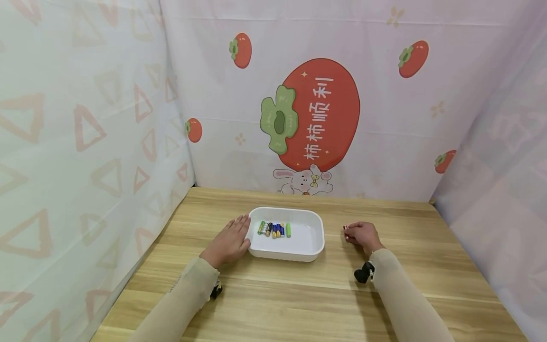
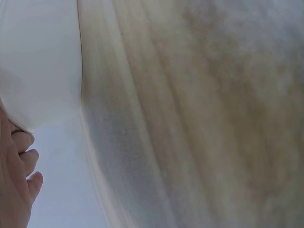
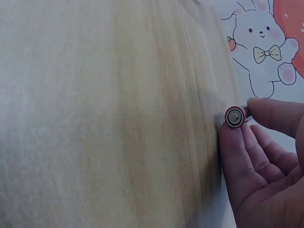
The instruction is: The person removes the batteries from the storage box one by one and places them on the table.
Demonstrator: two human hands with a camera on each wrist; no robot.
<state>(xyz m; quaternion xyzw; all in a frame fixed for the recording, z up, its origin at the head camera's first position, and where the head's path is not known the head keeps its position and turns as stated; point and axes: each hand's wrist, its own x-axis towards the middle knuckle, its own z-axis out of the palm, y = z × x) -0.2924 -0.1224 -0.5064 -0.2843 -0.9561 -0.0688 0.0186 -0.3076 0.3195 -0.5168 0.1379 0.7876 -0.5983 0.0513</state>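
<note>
My left hand (image 1: 230, 241) rests against the left side of a white plastic tray (image 1: 304, 240), its fingers fairly straight along the rim. In the left wrist view the fingertips lie at the tray's wall (image 2: 40, 57). Inside the tray, several AA-size batteries lie side by side: green-and-white, black, and blue-and-yellow ones, with a light green battery (image 1: 288, 230) a little to their right. To the right of the tray, my right hand (image 1: 364, 234) pinches a small battery (image 3: 235, 117) with a red rim between thumb and fingers, low over the table; its end faces the wrist camera.
The wood-grain table (image 1: 282, 304) reaches back to a white cloth wall (image 1: 380, 118) printed with persimmons and a rabbit. More cloth walls stand at the left and right edges. A small black wrist camera (image 1: 364, 272) is strapped at the right sleeve.
</note>
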